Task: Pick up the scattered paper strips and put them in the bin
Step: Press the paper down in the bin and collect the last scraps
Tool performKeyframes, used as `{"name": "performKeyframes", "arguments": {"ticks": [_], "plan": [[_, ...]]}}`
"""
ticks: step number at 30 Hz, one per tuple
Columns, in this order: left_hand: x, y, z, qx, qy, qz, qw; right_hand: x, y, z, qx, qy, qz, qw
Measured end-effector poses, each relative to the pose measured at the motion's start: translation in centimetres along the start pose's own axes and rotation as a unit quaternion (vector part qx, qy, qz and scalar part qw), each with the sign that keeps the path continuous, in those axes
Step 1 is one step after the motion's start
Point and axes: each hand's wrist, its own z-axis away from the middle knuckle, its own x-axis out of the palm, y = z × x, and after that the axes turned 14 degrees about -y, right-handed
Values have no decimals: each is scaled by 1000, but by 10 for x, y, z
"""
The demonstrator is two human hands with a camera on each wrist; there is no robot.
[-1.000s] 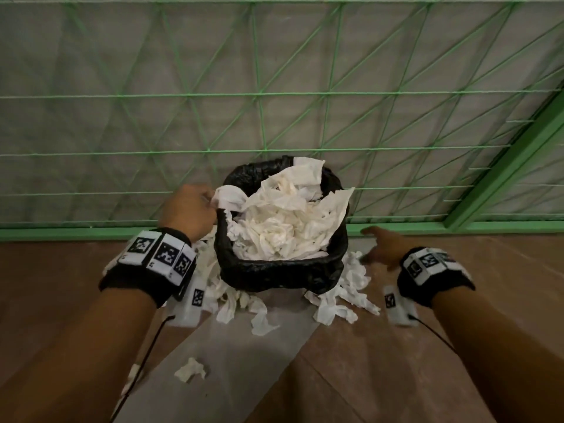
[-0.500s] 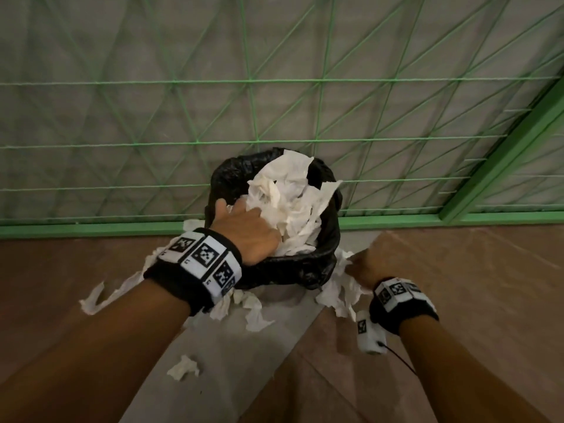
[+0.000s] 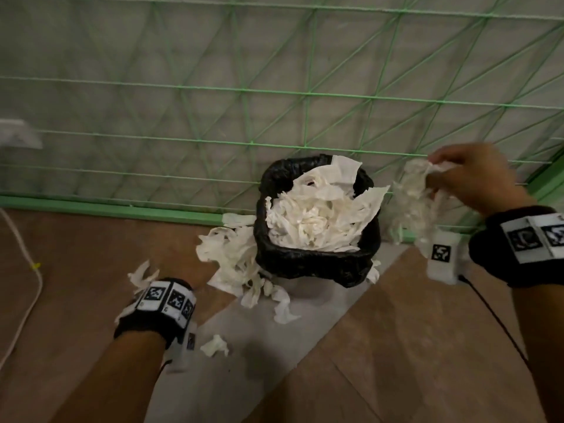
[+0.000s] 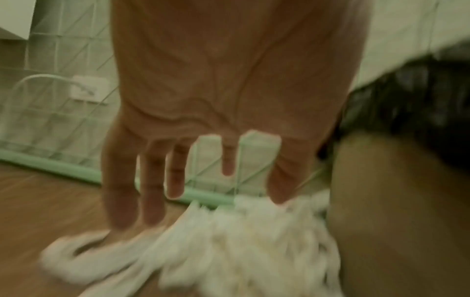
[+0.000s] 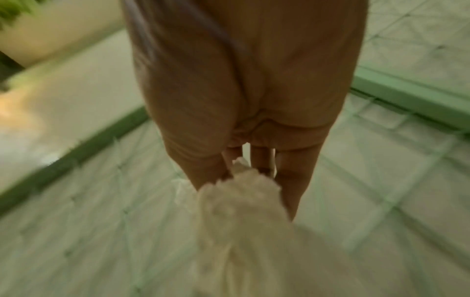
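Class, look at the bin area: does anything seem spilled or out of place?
Yes. The bin is heaped above its rim, and paper strips lie spilled on the floor against its left side; one stray scrap sits apart, nearer the camera.

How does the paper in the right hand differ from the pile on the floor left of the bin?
The bunch in the right hand hangs in the air, beside and above the bin; the floor pile lies on the wood against the bin's left side. The bunch is pinched at its top and dangles long; the pile spreads loose, with the left hand reaching down to it, fingers straight. Both are crumpled white paper strips, not yet in the bin.
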Motion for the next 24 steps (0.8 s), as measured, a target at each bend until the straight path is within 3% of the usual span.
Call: {"name": "performKeyframes", "arguments": {"ticks": [1,3,6,8,9,11,14,16,19,22,24], "plan": [[25,-20,-7,-21,-71,-54,996,-11,-19,3,-23,18,-6,1000],[76,-49,-14,-39,-124,-112,985,-24,-55,10,-66,44,-10,997],[127,-54,-1,-9,-66,-91,994,-12,-95,10,-132,58,48,988],[149,-51,10,35,-41,-99,994,19,-106,4,-154,28,114,981],[159,-54,8,65,-26,-118,991,39,-108,2,-148,-9,153,977],[166,-55,12,77,-17,-197,977,78,-101,-2,-100,-149,227,957],[169,-58,12,77,5,-202,976,114,-92,-2,-59,-387,317,864],[166,-56,13,80,11,-179,981,118,-96,1,-43,-458,323,827],[140,-47,22,87,92,5,992,115,-103,1,-36,-461,256,849],[76,-24,30,129,237,186,945,105,-104,-1,-35,-446,194,873],[23,5,37,192,284,243,907,89,-103,-2,-51,-427,136,892]]}}
